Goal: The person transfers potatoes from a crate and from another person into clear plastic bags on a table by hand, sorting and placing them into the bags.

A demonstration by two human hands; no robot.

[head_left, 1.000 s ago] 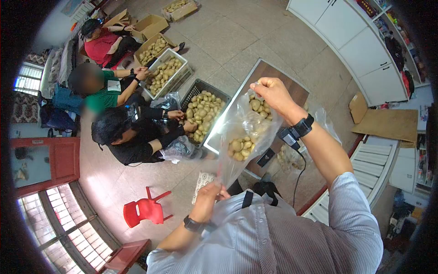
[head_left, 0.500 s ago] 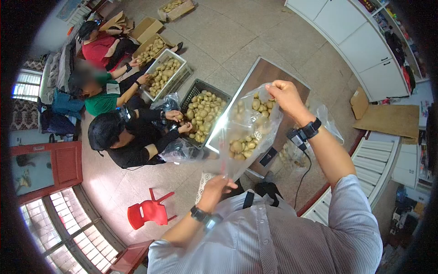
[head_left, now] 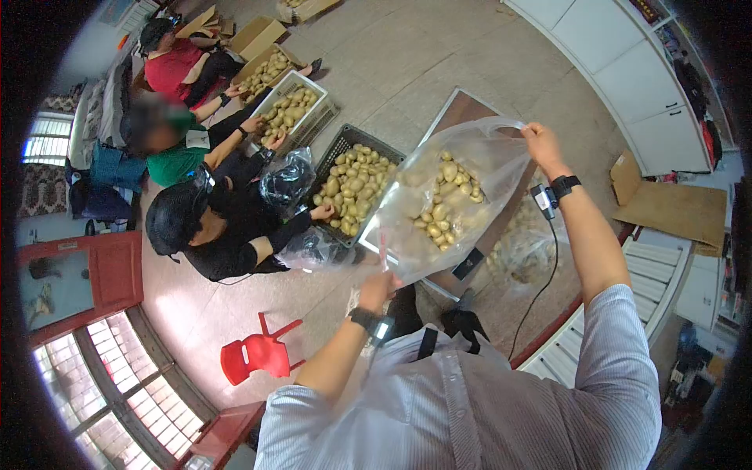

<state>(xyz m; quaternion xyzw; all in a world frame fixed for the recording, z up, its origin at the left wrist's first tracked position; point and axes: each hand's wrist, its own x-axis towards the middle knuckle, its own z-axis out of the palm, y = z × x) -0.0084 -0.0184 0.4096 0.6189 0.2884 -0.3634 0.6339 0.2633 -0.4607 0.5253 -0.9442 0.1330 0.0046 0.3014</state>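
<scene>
Holding a clear plastic bag (head_left: 493, 141) spread wide over the low bench (head_left: 464, 108), with the film stretched diagonally between both hands. Showing potatoes (head_left: 440, 213) through the film in two clusters above the bench; hard to tell whether inside the bag or beneath it. Pinching the bag's upper right edge between the thumb and fingers of the right hand (head_left: 544, 149), closed on the film, with the arm reaching well out. Gripping the lower left edge with the left hand (head_left: 379, 288), nearer the body, fingers bent in and closed on gathered film. Leaving the middle of the bag well apart from both sets of fingers, ballooned between them.

Beside the bench's lower edge, near the bag, showing a small dark panel (head_left: 468, 265). To the right, on the floor, lying loose near the bench: another clear bag (head_left: 531, 254), with potatoes dimly visible. To the left, just beside the bench, holding many potatoes in a black crate (head_left: 327, 160), with a hand of a person in black (head_left: 223, 249) reaching in. Beyond that, likewise filled, a white crate (head_left: 319, 119). Lower left, resting on the floor, a red chair (head_left: 265, 356).
</scene>
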